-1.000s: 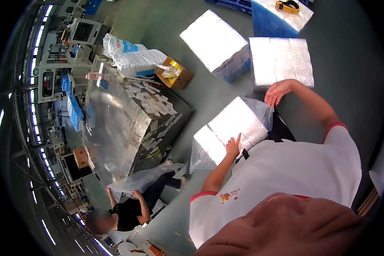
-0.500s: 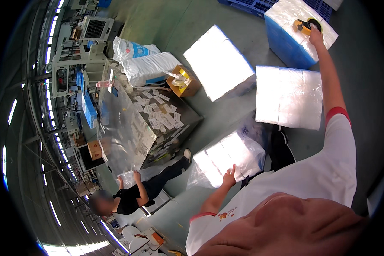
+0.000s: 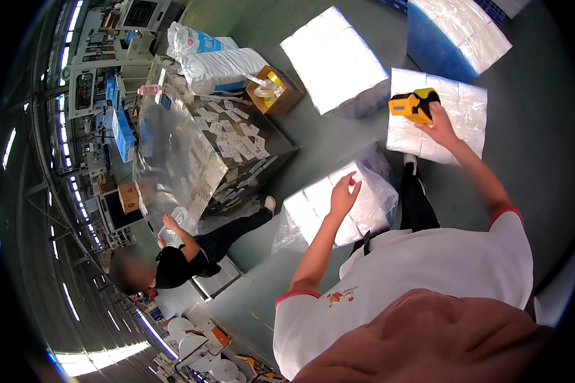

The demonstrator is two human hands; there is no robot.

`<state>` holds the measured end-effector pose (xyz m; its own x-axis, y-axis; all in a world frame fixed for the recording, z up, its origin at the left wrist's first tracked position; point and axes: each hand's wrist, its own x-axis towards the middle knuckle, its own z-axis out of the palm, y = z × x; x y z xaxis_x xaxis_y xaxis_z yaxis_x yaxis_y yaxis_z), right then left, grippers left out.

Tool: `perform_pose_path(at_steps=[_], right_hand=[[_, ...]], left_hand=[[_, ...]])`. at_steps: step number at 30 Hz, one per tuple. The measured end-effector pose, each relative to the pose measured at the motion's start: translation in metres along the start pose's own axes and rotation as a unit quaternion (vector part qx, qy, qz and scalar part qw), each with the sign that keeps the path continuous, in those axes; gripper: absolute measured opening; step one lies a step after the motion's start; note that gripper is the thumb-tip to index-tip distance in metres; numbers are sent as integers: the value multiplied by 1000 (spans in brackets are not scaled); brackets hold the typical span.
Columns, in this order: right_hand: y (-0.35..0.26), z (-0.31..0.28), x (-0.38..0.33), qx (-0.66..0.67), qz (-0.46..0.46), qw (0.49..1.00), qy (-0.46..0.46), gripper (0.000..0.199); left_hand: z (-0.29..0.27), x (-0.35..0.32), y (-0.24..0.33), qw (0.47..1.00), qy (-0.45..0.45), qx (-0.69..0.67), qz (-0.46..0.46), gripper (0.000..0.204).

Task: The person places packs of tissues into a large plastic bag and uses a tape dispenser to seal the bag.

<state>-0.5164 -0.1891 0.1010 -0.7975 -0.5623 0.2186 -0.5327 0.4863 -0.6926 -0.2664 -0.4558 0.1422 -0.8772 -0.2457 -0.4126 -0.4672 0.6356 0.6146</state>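
Observation:
A yellow and black tape dispenser [image 3: 407,110] is gripped in my right hand [image 3: 438,127], above a white plastic-wrapped bundle [image 3: 457,105]. My left hand [image 3: 344,195] is empty, its fingers partly bent and apart. It hovers over or lightly touches another white bundle [image 3: 313,204] in a loose clear plastic bag; I cannot tell which. This bagged bundle lies close in front of me, with the bag's crumpled end [image 3: 380,163] on its far right side.
A larger white bundle [image 3: 335,60] and a blue-sided one [image 3: 437,45] stand farther off. At left is a metal worktable [image 3: 179,150] carrying labels, white sacks [image 3: 223,70] and a cardboard box [image 3: 281,99]. Beside it a co-worker [image 3: 179,258] handles clear plastic.
My right hand has brought the tape dispenser from the far blue-sided bundle back toward me, over the nearer bundle. My left hand has moved forward over the bagged bundle. The view has shifted.

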Motion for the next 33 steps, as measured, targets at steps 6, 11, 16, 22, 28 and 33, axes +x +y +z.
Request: perform_pose_path(at_steps=[6,11,16,22,28,33], right_hand=[[-173,62,-82,102,-35,990,-90,50],[-267,96,-144,124,-7,982,-145,48],[-331,136,-217,283,295,870,-277,44],[-349,132,-276,206,418,837,-288,40],[-366,156,-269,252,455,826,-215,36],[-371,170,-224,261,468,829,-162,36]], left_hand=[[-71,-5,20,884,28,-453,111,57],[-89,-50,-50,875,-171,-451,35,24],[-51,-70,-147,908,-115,-401,-39,14],[-2,-29,-225,901,-70,-424,-56,15],[-44,74,-245,992,75,-96,24,22],[-1,151,-278,997,-69,-45,3,33]])
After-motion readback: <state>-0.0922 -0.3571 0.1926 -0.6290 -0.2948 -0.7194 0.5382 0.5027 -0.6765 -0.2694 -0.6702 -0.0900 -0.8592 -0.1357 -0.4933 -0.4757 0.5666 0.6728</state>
